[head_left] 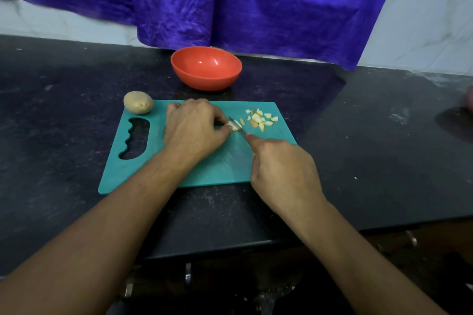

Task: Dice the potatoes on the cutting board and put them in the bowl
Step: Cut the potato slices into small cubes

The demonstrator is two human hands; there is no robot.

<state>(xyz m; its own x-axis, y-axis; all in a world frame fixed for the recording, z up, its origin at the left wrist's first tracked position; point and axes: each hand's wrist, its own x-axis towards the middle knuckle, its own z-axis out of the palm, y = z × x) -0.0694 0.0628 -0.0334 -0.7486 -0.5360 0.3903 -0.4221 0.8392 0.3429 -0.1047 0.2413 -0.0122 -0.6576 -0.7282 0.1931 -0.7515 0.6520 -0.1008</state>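
A teal cutting board (210,171) lies on the dark counter. My left hand (194,128) pinches a small pale potato piece (234,125) against the board. My right hand (284,169) grips a knife (239,128) whose blade rests on that piece, the handle mostly hidden in my fist. A pile of diced potato bits (261,119) lies at the board's far right. One whole potato (138,102) sits on the board's far left corner. An orange bowl (206,68) stands behind the board, with nothing visible inside.
The black stone counter (371,140) stretches to both sides, its front edge close to me. A purple cloth (243,2) hangs over the white tiled wall right behind the bowl. The board has a wavy handle cutout (135,138) on its left.
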